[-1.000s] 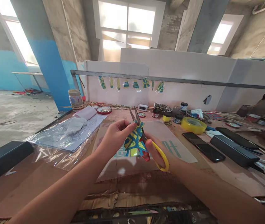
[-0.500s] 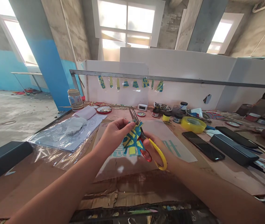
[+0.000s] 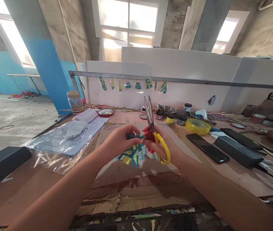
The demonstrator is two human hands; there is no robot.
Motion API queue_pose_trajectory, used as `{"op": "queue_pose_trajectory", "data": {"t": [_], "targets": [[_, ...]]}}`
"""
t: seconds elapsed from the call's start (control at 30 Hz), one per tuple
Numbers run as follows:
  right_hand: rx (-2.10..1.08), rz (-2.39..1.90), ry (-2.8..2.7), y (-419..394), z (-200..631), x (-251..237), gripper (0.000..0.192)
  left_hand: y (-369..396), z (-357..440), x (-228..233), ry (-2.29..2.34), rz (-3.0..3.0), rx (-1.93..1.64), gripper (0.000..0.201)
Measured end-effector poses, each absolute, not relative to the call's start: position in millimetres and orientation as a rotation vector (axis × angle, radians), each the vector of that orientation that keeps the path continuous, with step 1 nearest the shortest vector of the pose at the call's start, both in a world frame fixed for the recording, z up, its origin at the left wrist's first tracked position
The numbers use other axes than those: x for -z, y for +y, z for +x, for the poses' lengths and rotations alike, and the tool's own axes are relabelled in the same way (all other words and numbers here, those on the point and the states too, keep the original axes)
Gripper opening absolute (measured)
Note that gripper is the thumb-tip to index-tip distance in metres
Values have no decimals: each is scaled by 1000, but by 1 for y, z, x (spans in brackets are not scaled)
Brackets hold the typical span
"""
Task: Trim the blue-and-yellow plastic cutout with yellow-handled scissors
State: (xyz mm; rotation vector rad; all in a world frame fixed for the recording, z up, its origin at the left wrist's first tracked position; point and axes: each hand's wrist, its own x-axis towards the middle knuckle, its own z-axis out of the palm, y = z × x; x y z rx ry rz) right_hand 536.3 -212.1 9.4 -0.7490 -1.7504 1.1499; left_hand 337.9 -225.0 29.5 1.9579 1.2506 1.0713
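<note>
Above the cardboard, left hand (image 3: 117,141) fingers pinch the patterned cutout (image 3: 131,153); right hand (image 3: 161,146) fingers seemingly grip near-closed scissors (image 3: 153,131).

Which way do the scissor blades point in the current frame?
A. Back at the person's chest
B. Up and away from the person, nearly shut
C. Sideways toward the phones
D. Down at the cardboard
B: the scissors in the right hand have their blades standing up toward the back wall, almost closed, while the left hand holds the blue and yellow cutout just beside them.
</note>
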Motion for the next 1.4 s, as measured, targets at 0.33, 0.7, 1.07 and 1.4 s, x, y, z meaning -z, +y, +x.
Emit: {"op": "queue_pose_trajectory", "data": {"t": [0.33,0.7,1.07,1.4], "targets": [[-1051,-688,-1497,-202,539,-2,44,-215,329,-26,1235,1705,-1114,38],[-1061,-735,-1567,-207,540,-6,49,-216,330,-30,1189,1685,-1274,37],[-1185,-646,-1284,-202,537,-1,44,-233,349,-31,853,1773,-1064,41],[-1122,-653,-1449,-210,531,1,44,-222,347,-14,1112,1867,-1191,22]]}}
